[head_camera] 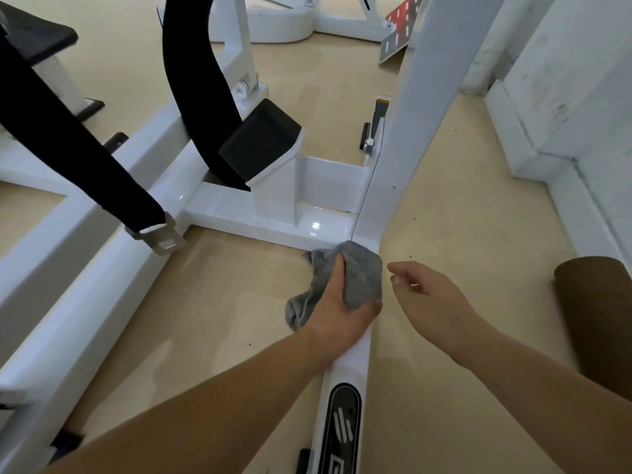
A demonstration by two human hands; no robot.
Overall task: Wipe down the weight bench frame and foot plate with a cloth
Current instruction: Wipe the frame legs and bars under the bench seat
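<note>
Grey cloth (359,273) is bunched in the left hand (337,311), whose fingers close over it and press it onto the white frame (345,366) at the corner where the floor rail meets the crossbar and the upright post. The right hand (429,290) hangs just beside it over the tan floor (219,302), loosely half open and holding nothing. To do this step well, the person would likely flatten the cloth, work it into the joint's seams, then run along the crossbar toward the black-padded foot plate (261,140), which looks untouched.
</note>
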